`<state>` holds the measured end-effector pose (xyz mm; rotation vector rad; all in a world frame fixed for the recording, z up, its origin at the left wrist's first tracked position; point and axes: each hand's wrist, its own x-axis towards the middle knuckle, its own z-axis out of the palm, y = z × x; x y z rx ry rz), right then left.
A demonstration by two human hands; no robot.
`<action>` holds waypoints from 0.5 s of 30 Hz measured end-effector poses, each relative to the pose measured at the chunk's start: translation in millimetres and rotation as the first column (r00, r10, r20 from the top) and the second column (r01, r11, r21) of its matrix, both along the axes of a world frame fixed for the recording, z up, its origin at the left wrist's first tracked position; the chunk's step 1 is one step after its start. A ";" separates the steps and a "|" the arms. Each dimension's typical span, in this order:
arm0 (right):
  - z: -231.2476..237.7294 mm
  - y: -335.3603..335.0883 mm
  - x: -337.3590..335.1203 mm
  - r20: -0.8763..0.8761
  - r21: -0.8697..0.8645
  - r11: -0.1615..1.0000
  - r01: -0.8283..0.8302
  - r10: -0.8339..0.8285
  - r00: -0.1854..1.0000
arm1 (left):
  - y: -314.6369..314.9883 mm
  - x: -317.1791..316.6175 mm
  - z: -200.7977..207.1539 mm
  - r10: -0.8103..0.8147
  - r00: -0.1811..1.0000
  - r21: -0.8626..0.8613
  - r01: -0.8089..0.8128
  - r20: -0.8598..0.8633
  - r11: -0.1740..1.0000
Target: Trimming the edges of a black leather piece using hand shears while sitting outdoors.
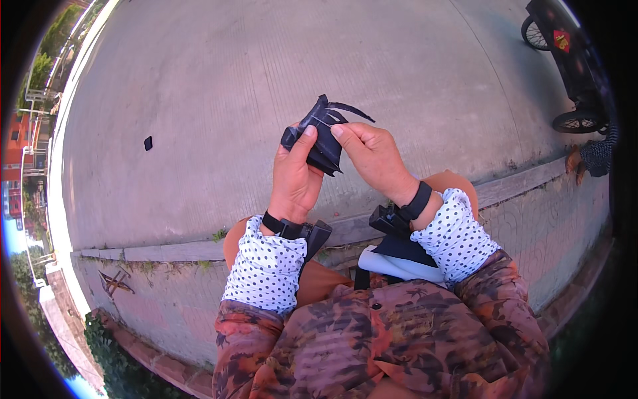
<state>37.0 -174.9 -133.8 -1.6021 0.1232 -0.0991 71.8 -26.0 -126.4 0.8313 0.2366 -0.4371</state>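
My left hand (296, 176) is closed round a dark, folded fabric piece (325, 143), its thumb pressing on the near side. The piece has layered flaps at its lower right, and a narrow dark strip sticks out from its top to the right. My right hand (371, 154) is closed in a pinch against the right side of the piece. A thin pale line runs across the fabric to those fingertips; what they hold is too small to make out. Below, on my lap, lies some white and black cloth (402, 263).
A small dark object (148, 143) lies on the concrete pavement (219, 80). A low stone kerb (173, 253) crosses in front of me. At the far right stand a dark wheeled vehicle (568, 60) and another person's foot (575, 163). A small metal frame (115, 282) is at the left.
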 end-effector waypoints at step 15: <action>4.0 -1.5 -0.3 0.010 0.022 1.000 0.017 -0.018 1.000 | 8.5 2.2 -6.8 -0.077 0.996 0.020 0.077 0.038 0.997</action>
